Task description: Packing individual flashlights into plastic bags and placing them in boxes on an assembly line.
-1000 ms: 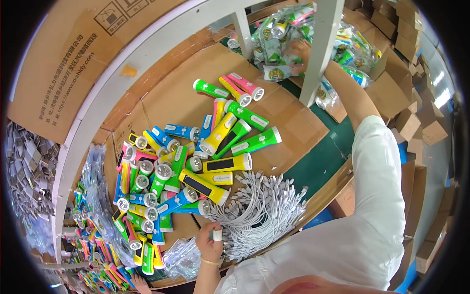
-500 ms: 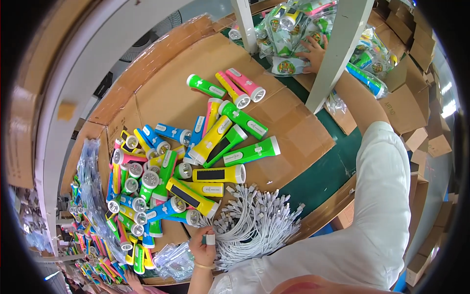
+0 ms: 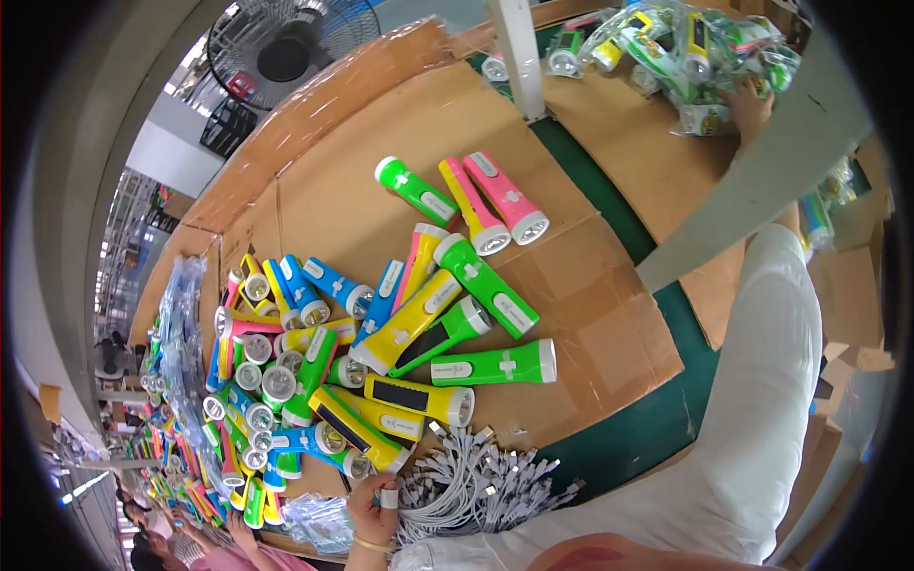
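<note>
Most bagged flashlights (image 3: 657,62) are now lying farther from the narrow post (image 3: 519,57). Right hand (image 3: 749,109) is touching them; grasp indeterminable. Left-hand (image 3: 369,514) fingers are curling beside white cables (image 3: 476,485), contents indeterminable. Even pressure is likely limiting slippage.

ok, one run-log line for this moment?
left hand: beside white cables | right hand: at bagged flashlights | loose flashlights: strewn over cardboard

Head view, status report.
Right hand at colorful flashlights in clear plastic bags. Left hand beside white cable bundle. Pale gray post hides part of right arm.
</note>
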The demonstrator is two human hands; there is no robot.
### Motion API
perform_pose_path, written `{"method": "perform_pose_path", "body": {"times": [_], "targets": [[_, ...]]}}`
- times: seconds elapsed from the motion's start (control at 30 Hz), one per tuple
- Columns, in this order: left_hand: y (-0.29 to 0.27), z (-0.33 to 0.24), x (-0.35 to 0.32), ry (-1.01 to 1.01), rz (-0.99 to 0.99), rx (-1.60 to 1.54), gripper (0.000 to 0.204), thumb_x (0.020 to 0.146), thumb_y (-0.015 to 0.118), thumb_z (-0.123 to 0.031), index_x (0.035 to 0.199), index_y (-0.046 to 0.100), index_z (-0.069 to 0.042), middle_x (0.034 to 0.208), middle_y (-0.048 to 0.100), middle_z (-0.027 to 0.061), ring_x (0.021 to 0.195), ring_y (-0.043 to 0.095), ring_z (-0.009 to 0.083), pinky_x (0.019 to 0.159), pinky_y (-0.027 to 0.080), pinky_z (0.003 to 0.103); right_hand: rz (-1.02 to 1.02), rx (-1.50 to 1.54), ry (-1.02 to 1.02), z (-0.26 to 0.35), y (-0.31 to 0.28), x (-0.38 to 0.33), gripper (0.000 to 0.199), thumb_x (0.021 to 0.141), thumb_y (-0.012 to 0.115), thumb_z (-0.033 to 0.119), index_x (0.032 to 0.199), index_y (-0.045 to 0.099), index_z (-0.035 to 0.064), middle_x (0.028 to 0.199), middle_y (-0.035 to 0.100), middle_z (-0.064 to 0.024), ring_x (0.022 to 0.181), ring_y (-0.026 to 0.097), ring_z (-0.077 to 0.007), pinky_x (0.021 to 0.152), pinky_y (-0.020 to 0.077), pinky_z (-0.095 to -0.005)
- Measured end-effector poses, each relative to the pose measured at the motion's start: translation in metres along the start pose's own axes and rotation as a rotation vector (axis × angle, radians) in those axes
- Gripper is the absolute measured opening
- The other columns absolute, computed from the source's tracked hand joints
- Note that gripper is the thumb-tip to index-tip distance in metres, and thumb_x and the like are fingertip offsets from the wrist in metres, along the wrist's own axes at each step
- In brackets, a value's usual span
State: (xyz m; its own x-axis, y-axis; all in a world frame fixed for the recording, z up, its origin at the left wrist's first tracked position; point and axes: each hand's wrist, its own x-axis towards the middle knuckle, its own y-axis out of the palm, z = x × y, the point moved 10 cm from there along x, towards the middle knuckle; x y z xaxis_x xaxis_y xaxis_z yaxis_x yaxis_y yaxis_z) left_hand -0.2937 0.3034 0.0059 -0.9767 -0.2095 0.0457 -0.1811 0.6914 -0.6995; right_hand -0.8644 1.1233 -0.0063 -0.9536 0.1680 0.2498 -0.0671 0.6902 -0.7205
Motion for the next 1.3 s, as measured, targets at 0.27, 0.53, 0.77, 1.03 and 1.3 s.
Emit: {"method": "perform_pose_path", "body": {"times": [0.27, 0.53, 0.77, 1.03, 1.3], "targets": [[-0.012, -0.024, -0.017, 0.005, -0.008, 0.057, 0.01, 0.087, 0.069, -0.006, 0.097, 0.072, -0.005, 0.087, 0.07, 0.0143, 0.079, 0.069, 0.0288, 0.073, 0.054, 0.035, -0.135, 0.077, 0.002, 0.059, -0.042, -0.04, 0.044, 0.091, 0.055, 0.015, 0.135, 0.057, 0.0188, 0.151, 0.043, -0.0076, 0.142, 0.039, -0.0226, 0.101, 0.0362, -0.0733], [-0.073, -0.035, -0.033, 0.107, -0.114, -0.022, 0.014, 0.088, 0.065, -0.007, 0.1, 0.07, -0.003, 0.09, 0.07, 0.0138, 0.083, 0.069, 0.0293, 0.075, 0.054, 0.035, -0.827, 1.173, -0.385, 0.027, -0.048, -0.113, 0.046, 0.084, 0.058, 0.004, 0.13, 0.058, 0.0042, 0.137, 0.056, -0.016, 0.127, 0.053, -0.0295, 0.108, 0.0414, -0.0455], [-0.13, -0.002, -0.073, 0.009, -0.448, -0.157, 0.015, 0.092, 0.068, -0.01, 0.105, 0.07, -0.003, 0.091, 0.072, 0.0135, 0.083, 0.07, 0.0241, 0.075, 0.054, 0.032, -0.076, 1.234, -0.53, 0.036, -0.203, -0.262, 0.035, 0.094, 0.061, 0.007, 0.126, 0.055, -0.0051, 0.122, 0.061, -0.0214, 0.115, 0.058, -0.0351, 0.101, 0.0429, -0.0403], [-0.28, 0.103, -0.108, -0.054, -0.833, -0.138, 0.02, 0.096, 0.065, -0.009, 0.115, 0.065, -0.001, 0.099, 0.07, 0.0103, 0.092, 0.067, 0.019, 0.083, 0.052, 0.031, 0.68, 1.222, -0.842, 0.133, -0.423, -0.432, 0.028, 0.088, 0.07, 0.009, 0.114, 0.068, -0.001, 0.1, 0.07, -0.0087, 0.095, 0.067, -0.0152, 0.084, 0.0518, -0.0287], [-0.39, 0.246, -0.062, -0.224, -0.705, 0.063, 0.051, 0.09, 0.073, -0.03, 0.128, 0.06, 0.001, 0.12, 0.067, 0.0242, 0.117, 0.061, 0.0407, 0.1, 0.047, 0.042, 0.438, 1.225, -1.477, 0.31, -0.735, -0.525, 0.039, 0.089, 0.073, 0.016, 0.126, 0.066, 0.0046, 0.12, 0.069, -0.0101, 0.111, 0.064, -0.0201, 0.095, 0.0501, -0.0351]]}}
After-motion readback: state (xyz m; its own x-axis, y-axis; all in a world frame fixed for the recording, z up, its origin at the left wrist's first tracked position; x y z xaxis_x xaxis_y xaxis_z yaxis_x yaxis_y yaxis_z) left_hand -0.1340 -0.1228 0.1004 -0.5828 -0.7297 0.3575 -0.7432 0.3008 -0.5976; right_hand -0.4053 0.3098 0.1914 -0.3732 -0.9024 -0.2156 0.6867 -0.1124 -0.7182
